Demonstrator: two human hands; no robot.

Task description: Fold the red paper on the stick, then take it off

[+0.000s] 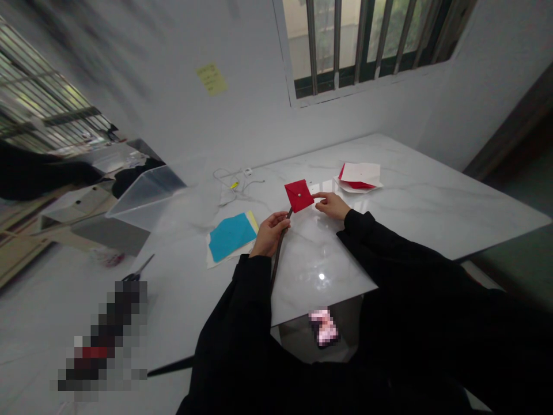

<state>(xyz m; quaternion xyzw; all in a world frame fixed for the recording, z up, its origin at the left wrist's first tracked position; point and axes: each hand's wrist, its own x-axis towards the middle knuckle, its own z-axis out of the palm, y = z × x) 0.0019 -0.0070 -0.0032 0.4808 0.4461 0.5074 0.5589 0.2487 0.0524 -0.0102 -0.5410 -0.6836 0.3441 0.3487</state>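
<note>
My left hand [273, 231] is closed around a thin brown stick, which runs down toward my sleeve. At the stick's upper end sits a red pinwheel [298, 195], its corners folded in to a small pale pin at the centre. My right hand [332, 206] is to the right of it, index finger stretched out to the pinwheel's right edge and the other fingers loosely bent. Whether that fingertip touches the edge or just meets it in view, I cannot tell. Nothing shows in the right hand.
Blue sheets [233, 235] lie left of my left hand on the white table [436, 202]. White and red folded pieces [359, 176] lie at the back right. A thin cable [242, 187] lies by the wall, scissors [137, 272] and a clear bin [147, 199] at left.
</note>
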